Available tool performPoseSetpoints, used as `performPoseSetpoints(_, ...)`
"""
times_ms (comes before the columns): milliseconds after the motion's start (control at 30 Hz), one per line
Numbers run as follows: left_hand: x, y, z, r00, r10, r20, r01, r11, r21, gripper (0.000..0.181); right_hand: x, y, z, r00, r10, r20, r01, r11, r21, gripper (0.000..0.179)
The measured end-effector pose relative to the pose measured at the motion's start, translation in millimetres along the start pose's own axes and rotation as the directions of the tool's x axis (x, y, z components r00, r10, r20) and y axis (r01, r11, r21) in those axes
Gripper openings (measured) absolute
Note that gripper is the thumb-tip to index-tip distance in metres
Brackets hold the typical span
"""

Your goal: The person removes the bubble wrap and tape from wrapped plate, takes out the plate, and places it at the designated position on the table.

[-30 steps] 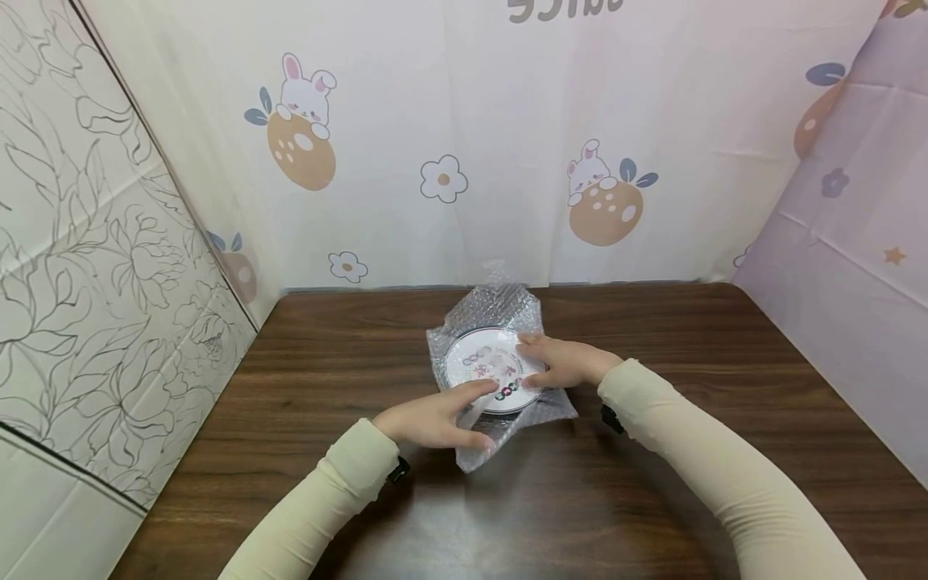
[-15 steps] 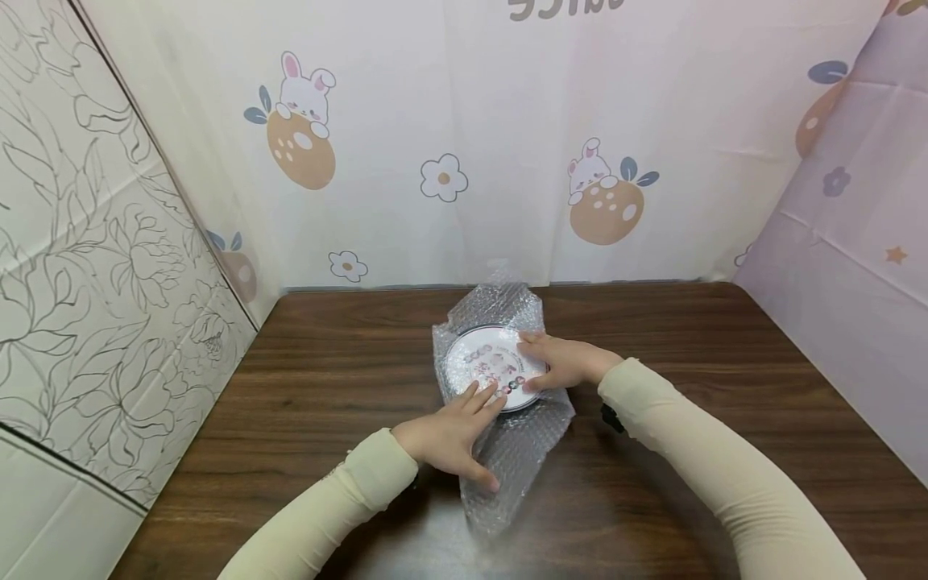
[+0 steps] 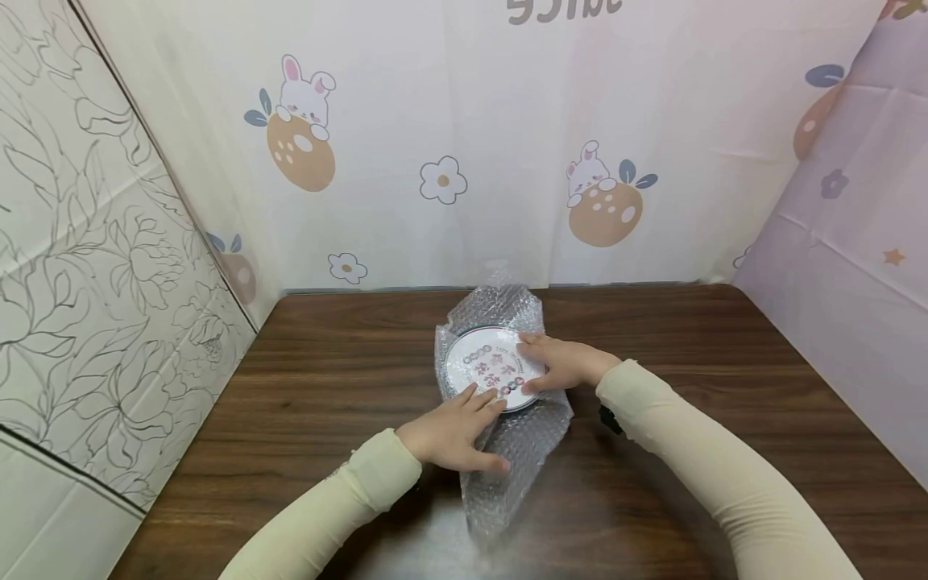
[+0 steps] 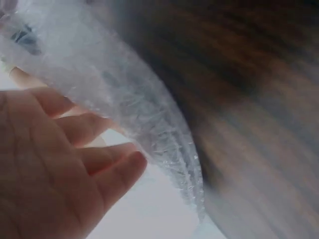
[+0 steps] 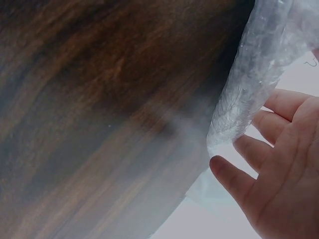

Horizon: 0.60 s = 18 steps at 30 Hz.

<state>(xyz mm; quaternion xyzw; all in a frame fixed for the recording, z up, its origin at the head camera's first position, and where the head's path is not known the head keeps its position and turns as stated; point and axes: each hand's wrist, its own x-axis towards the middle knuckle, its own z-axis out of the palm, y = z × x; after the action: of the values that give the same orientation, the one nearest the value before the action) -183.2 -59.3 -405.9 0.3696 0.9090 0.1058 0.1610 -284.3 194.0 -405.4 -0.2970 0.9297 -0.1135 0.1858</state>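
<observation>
A round white plate (image 3: 487, 361) with a dark rim and a reddish printed pattern lies in a sheet of bubble wrap (image 3: 516, 467). One flap of the wrap reaches toward me, another toward the back. My left hand (image 3: 451, 433) rests over the plate's near left edge, fingers spread and thumb on the near flap. At the plate's right side my right hand (image 3: 564, 361) lies with fingertips and thumb apart on its face. Both wrist views show relaxed fingers beside the wrap's edge, with the left hand (image 4: 60, 164) and right hand (image 5: 284, 169) gripping nothing there.
All this sits on a dark wood-grain table (image 3: 348, 346). A white curtain (image 3: 500, 121) printed with rabbits and flowers hangs along the back edge. Flower-patterned panels (image 3: 123, 217) stand at the left, and a lilac curtain (image 3: 863, 201) borders the right.
The near flap of bubble wrap, earlier bunched under my left hand, now lies spread toward me. My left hand has shifted slightly right and turned flatter. The right hand has stayed put.
</observation>
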Motion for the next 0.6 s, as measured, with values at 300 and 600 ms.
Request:
performPoseSetpoints(300, 9.2, 0.8, -18.1, 0.986, 0.082, -0.145, -0.089, 0.995, -0.044, 0.068, -4.6, -3.3, -2.8, 1.0, -0.004, 0.0, 0.004, 1.0, 0.014, 0.085)
performPoseSetpoints(600, 27.7, -4.7, -17.7, 0.969, 0.21, -0.132, -0.194, 0.973, 0.125, 0.04, -3.4, -4.9, -1.9, 0.999, -0.035, -0.017, 0.035, 0.999, 0.019, 0.085)
